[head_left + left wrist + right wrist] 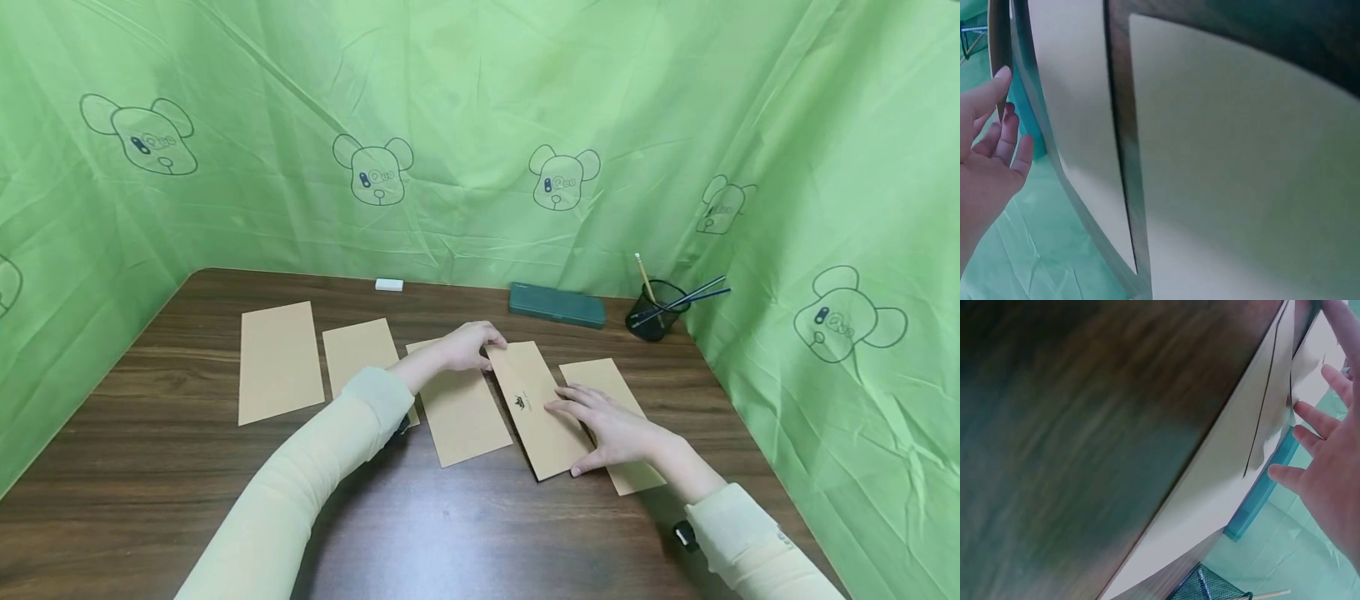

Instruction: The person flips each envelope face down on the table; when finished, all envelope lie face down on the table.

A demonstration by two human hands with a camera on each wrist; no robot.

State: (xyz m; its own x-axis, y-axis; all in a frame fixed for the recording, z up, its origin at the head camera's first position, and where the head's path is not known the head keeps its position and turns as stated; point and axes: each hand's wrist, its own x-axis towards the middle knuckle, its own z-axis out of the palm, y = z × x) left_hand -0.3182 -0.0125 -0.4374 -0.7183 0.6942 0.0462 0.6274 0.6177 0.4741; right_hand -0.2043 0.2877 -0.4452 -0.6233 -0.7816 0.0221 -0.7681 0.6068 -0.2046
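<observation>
**Printed card (538,414) held at its far end, in front of the green case (557,305)**

The printed card lies on the person's side of the green case, near the case's left end, and appears slightly tilted off the desk (435,533). The left hand (465,346) has a pinching grip, thumb and fingers on the card's far left corner. The right hand (615,427) has a spread grip, fingertips on the right long edge and thumb by the near end.

To handle it well, I would keep that corner pinch light so the stiff-looking sheet does not crease, let the right fingers steady the edge, and move both hands together. Care seems due with the plain card (611,379) partly under the right hand, which a dragging palm could shift.

The card's long axis slants: its far short end points toward the left end of the green case, its near end away from the case, toward the person and somewhat rightward. The printed face is up, a crown-like mark (519,402) beside the long edge farther from the right hand.
</observation>
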